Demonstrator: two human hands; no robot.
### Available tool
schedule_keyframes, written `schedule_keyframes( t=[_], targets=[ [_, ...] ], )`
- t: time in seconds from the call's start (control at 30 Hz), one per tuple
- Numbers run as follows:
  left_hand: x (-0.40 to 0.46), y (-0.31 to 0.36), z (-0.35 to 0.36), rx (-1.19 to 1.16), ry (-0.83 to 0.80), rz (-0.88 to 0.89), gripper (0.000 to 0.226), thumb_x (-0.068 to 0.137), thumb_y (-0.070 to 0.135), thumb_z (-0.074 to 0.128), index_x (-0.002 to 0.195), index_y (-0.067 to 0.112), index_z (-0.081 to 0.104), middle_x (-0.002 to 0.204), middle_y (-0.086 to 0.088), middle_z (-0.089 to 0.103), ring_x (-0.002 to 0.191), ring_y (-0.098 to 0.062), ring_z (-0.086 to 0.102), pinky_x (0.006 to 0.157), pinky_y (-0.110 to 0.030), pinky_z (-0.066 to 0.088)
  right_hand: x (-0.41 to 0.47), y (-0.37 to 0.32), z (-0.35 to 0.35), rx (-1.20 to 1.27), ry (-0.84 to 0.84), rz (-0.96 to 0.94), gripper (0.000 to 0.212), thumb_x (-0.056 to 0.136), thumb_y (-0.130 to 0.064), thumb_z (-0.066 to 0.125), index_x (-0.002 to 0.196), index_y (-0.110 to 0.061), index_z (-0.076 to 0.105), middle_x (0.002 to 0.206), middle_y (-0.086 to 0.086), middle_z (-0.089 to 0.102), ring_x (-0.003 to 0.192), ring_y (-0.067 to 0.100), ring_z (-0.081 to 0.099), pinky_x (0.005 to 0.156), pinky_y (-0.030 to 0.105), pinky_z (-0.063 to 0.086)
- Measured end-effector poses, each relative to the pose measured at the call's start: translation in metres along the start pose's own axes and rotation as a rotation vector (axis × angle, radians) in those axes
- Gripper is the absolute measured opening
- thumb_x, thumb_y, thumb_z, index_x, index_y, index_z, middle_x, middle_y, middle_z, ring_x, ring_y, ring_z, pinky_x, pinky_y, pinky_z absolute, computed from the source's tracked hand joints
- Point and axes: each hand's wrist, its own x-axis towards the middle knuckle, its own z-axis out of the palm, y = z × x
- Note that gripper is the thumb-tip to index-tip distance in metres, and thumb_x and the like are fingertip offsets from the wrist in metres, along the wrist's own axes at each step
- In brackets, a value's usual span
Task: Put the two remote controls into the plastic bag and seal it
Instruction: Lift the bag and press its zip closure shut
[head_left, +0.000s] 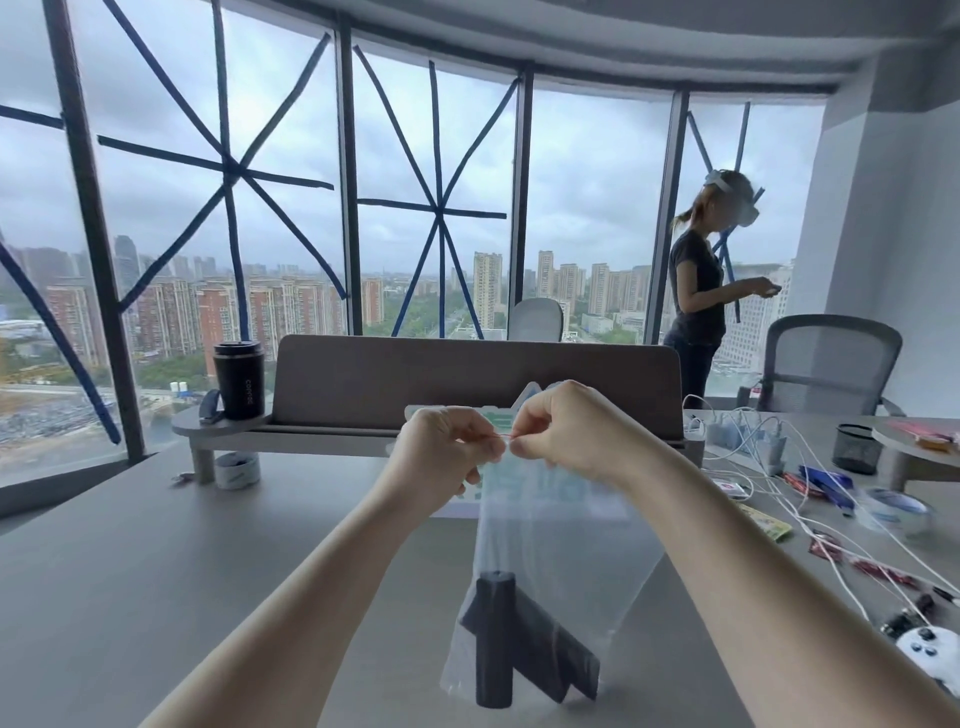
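A clear plastic bag (561, 551) hangs above the grey table (182, 561), held up by its top edge. My left hand (441, 457) and my right hand (571, 431) pinch that edge side by side, fingertips nearly touching at the thin red seal strip. Two dark grey remote controls lie inside the bag at its bottom: one remote (493, 639) stands nearly upright, the other remote (558, 657) leans across behind it, crossing it. The bag's lower end rests on or just above the tabletop.
A grey desk divider (363, 384) stands behind the bag, with a black tumbler (239, 379) on a shelf at its left. Cables, chargers, tape rolls and small packets clutter the table's right side (831, 499). A white game controller (930, 652) lies near right. A person stands by the window.
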Motion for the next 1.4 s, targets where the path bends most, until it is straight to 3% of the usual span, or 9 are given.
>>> schedule_keyframes(
  t=[0.1, 0.2, 0.37, 0.47, 0.63, 0.83, 1.07, 1.23, 1.4],
  targets=[
    [0.001, 0.002, -0.001, 0.017, 0.006, 0.027, 0.012, 0.076, 0.006, 0.071, 0.066, 0.013, 0.069, 0.045, 0.011, 0.060, 0.039, -0.009, 0.049, 0.038, -0.019, 0.037, 0.002, -0.003, -0.002, -0.029, -0.023, 0.023, 0.019, 0.058, -0.047, 0.064, 0.070, -0.037, 0.075, 0.064, -0.007, 0.069, 0.081, 0.017, 0.059, 0.080, 0.048, 0.059],
    [0.002, 0.003, -0.004, 0.013, -0.001, 0.035, 0.012, 0.076, 0.007, 0.072, 0.066, 0.014, 0.070, 0.046, 0.011, 0.061, 0.041, -0.011, 0.049, 0.040, -0.021, 0.037, 0.004, -0.005, -0.006, -0.020, -0.042, 0.033, 0.018, 0.060, -0.042, 0.065, 0.072, -0.036, 0.077, 0.071, -0.004, 0.074, 0.094, 0.022, 0.061, 0.085, 0.049, 0.057],
    [0.003, 0.004, -0.005, -0.010, -0.026, 0.029, 0.014, 0.078, 0.006, 0.069, 0.066, 0.014, 0.069, 0.059, 0.005, 0.065, 0.041, -0.011, 0.048, 0.042, -0.021, 0.037, 0.004, -0.009, -0.005, -0.082, -0.022, 0.023, 0.011, 0.066, -0.038, 0.063, 0.064, -0.036, 0.073, 0.076, -0.007, 0.072, 0.082, 0.018, 0.059, 0.083, 0.047, 0.057],
    [0.002, 0.003, -0.003, -0.050, 0.009, 0.046, 0.019, 0.078, 0.000, 0.065, 0.063, 0.012, 0.065, 0.062, 0.000, 0.062, 0.042, -0.013, 0.044, 0.040, -0.018, 0.036, 0.001, -0.011, 0.000, -0.138, 0.043, -0.011, 0.018, 0.075, -0.036, 0.063, 0.058, -0.031, 0.066, 0.077, -0.009, 0.067, 0.082, 0.019, 0.060, 0.079, 0.044, 0.056],
    [0.003, -0.012, 0.006, -0.139, 0.167, 0.039, 0.026, 0.077, 0.002, 0.062, 0.058, 0.019, 0.061, 0.061, 0.009, 0.055, 0.050, -0.011, 0.042, 0.053, -0.026, 0.035, -0.008, -0.010, 0.013, -0.214, 0.141, -0.050, 0.016, 0.092, -0.031, 0.057, 0.086, -0.023, 0.069, 0.078, -0.008, 0.058, 0.083, 0.021, 0.056, 0.073, 0.035, 0.046],
    [0.011, -0.024, -0.008, -0.230, 0.321, -0.011, 0.026, 0.080, -0.003, 0.060, 0.059, 0.013, 0.061, 0.060, -0.003, 0.053, 0.041, -0.016, 0.041, 0.044, -0.023, 0.035, -0.015, 0.009, 0.010, -0.288, 0.159, 0.011, 0.020, 0.094, -0.032, 0.053, 0.091, -0.023, 0.071, 0.091, -0.004, 0.073, 0.081, 0.021, 0.057, 0.074, 0.034, 0.044],
    [0.015, -0.038, -0.042, -0.239, 0.439, -0.031, 0.026, 0.079, -0.006, 0.058, 0.060, 0.011, 0.062, 0.059, -0.003, 0.057, 0.037, -0.012, 0.043, 0.038, -0.023, 0.035, -0.025, 0.027, 0.010, -0.349, 0.213, -0.016, 0.020, 0.095, -0.034, 0.052, 0.087, -0.022, 0.066, 0.098, -0.007, 0.070, 0.095, 0.021, 0.061, 0.079, 0.034, 0.047],
    [0.012, -0.051, -0.062, -0.249, 0.482, -0.055, 0.032, 0.077, -0.008, 0.055, 0.057, 0.016, 0.062, 0.057, -0.002, 0.057, 0.039, -0.013, 0.046, 0.042, -0.025, 0.037, -0.027, 0.026, 0.019, -0.366, 0.208, -0.057, 0.020, 0.097, -0.034, 0.049, 0.086, -0.023, 0.061, 0.095, -0.010, 0.065, 0.084, 0.019, 0.056, 0.073, 0.033, 0.043],
    [0.009, -0.055, -0.076, -0.254, 0.519, -0.046, 0.031, 0.076, -0.009, 0.054, 0.059, 0.016, 0.061, 0.059, -0.002, 0.057, 0.039, -0.012, 0.046, 0.041, -0.024, 0.040, -0.025, 0.013, 0.020, -0.373, 0.260, -0.099, 0.022, 0.096, -0.035, 0.051, 0.086, -0.020, 0.064, 0.098, -0.006, 0.068, 0.087, 0.022, 0.061, 0.071, 0.032, 0.041]
  ],
)
